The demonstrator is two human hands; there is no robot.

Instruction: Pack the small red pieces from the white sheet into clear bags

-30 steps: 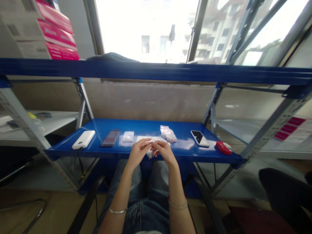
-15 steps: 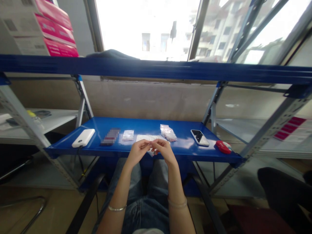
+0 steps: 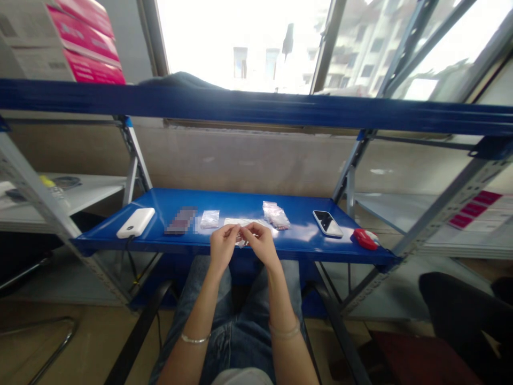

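Observation:
My left hand point(image 3: 223, 243) and my right hand point(image 3: 258, 241) meet fingertip to fingertip over the front edge of the blue shelf. Both are closed in a pinch on a small, whitish plastic bag point(image 3: 241, 243), mostly covered by the fingers. Just behind them lies a white sheet point(image 3: 232, 221), partly hidden by my hands. Left of the sheet is a flat clear plastic bag point(image 3: 210, 219). To the right, a pile of clear bags point(image 3: 276, 215) holds small pieces too tiny to make out.
A white power bank point(image 3: 136, 222) with a cable and a blurred-out dark object point(image 3: 181, 220) lie at left on the blue shelf point(image 3: 236, 198). At right are a phone point(image 3: 327, 223) and a red-and-white item point(image 3: 365, 239). A blue beam point(image 3: 256, 107) crosses above.
My hands have shifted slightly left and up, still pinched together. Less of the whitish plastic shows below the fingers. The view has tilted slightly.

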